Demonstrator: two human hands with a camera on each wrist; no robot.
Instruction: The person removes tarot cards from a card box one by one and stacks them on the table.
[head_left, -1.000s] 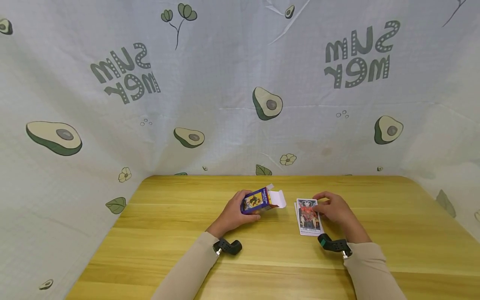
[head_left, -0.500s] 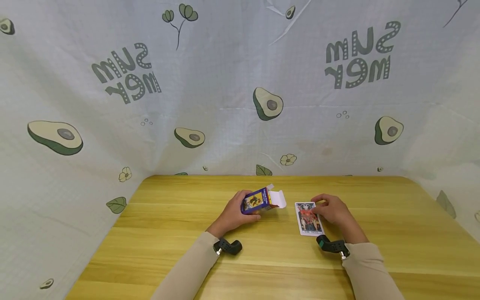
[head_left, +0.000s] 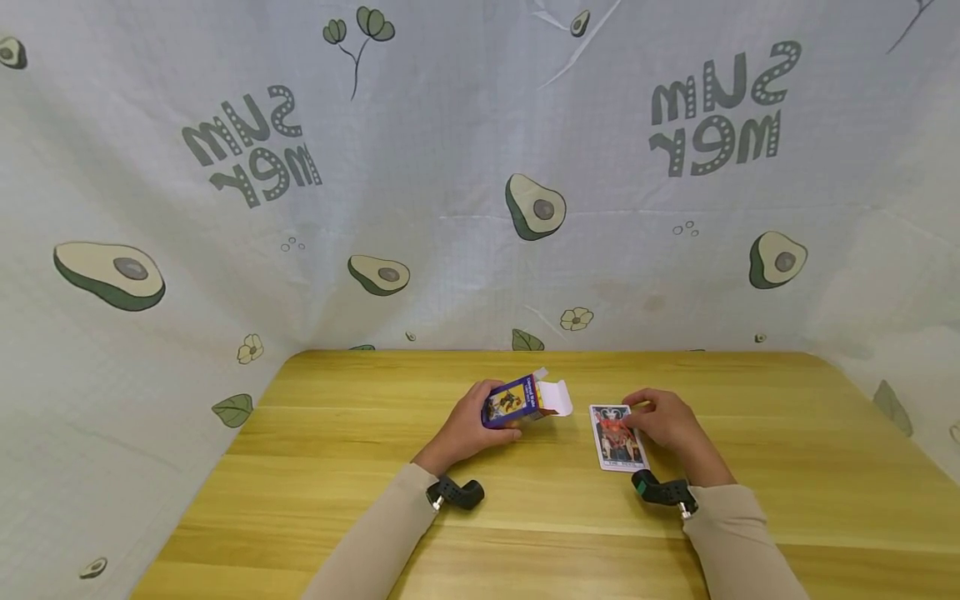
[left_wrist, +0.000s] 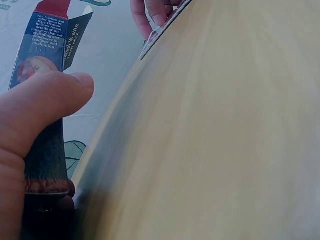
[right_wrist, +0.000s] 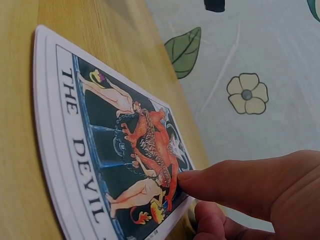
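My left hand (head_left: pixel 468 425) grips a blue tarot card box (head_left: pixel 512 402) around its sides, and its white end flap (head_left: pixel 555 398) is folded out to the right. In the left wrist view the thumb lies across the printed side of the box (left_wrist: pixel 44 35). My right hand (head_left: pixel 666 421) holds a small stack of tarot cards (head_left: pixel 619 439) by its right edge. "The Devil" lies face up on top. The right wrist view shows the thumb (right_wrist: pixel 220 185) on that card's face (right_wrist: pixel 145 145), with other fingers curled at the edge. The stack's underside is hidden.
A wooden table (head_left: pixel 360 483) spreads under both hands. Behind it hangs a pale cloth (head_left: pixel 450 167) printed with avocados, leaves and mirrored lettering. Each wrist wears a black camera mount (head_left: pixel 457 493).
The top card has slid slightly towards me, and the stack's edges now line up more closely. The right hand has shifted a little left; the left hand and box stay put.
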